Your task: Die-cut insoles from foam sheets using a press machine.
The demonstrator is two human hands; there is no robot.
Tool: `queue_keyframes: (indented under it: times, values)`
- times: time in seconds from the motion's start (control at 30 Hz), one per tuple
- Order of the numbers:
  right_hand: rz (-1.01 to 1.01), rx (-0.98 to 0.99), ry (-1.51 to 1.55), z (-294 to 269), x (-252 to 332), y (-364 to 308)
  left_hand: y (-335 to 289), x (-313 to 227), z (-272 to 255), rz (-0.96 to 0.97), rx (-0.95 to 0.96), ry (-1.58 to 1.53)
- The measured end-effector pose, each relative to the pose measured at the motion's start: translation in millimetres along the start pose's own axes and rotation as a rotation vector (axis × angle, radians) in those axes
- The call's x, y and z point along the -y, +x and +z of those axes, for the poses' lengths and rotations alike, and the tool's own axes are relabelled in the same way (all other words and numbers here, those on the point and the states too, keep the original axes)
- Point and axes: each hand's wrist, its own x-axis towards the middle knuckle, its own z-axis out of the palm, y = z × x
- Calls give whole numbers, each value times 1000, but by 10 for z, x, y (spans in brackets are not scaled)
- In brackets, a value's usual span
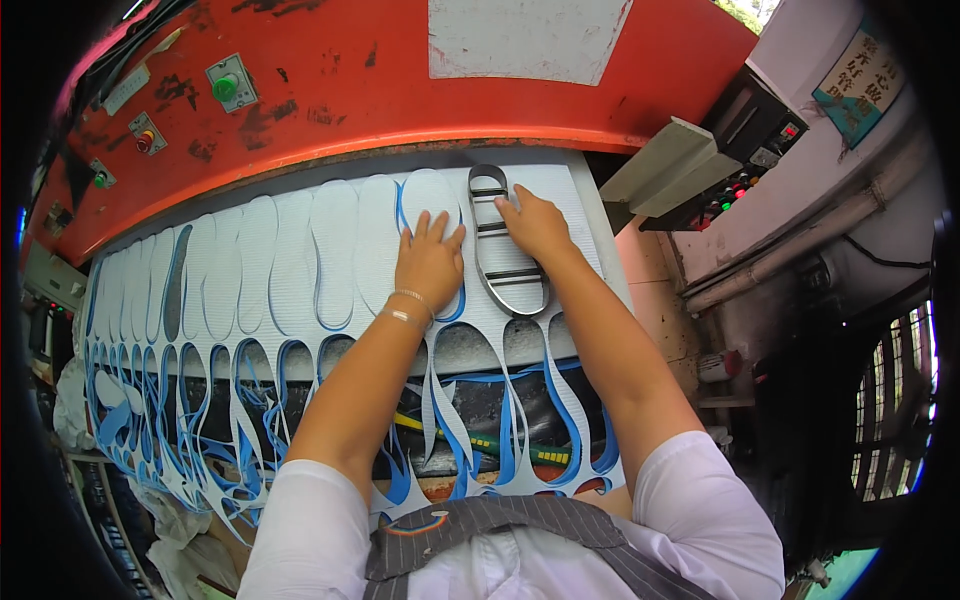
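Note:
A white ribbed sheet with a blue underside (575,200) lies over the flat bed in front of me, with a row of sole-shaped cuts along it. My left hand (430,265) rests on a cut sole (432,190), its fingers spread and holding nothing. To the right, a sole-shaped metal cutting die (508,278) with crossbars stands on the sheet, long side pointing away from me. My right hand (537,228) grips the die's right edge, fingers bent over the rim near the upper crossbars. Part of that rim is hidden behind the hand.
Cut-out webbing of the sheet (455,430) hangs over the near edge toward my apron (480,530). Beyond the bed rises a red machine body (330,80) with a green button (225,88) and a red one (145,140). A control box (740,150) stands right.

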Motion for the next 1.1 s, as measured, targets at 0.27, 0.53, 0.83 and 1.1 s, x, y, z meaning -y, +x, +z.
queue_keyframes:
  times: [0.27, 0.53, 0.83, 1.1]
  values:
    - [-575, 205, 23, -214, -657, -978, -613, -196, -212, 115, 23, -58]
    - [-611, 122, -28, -155, -660, -895, -536, -182, -175, 119, 27, -66]
    - [-519, -64, -80, -423, -373, -937, -343, 828, -760, 45, -183, -644]
    - [-757, 121, 407, -76, 1903, -1086, -1450, 4809, -2572, -463, -1241, 2]
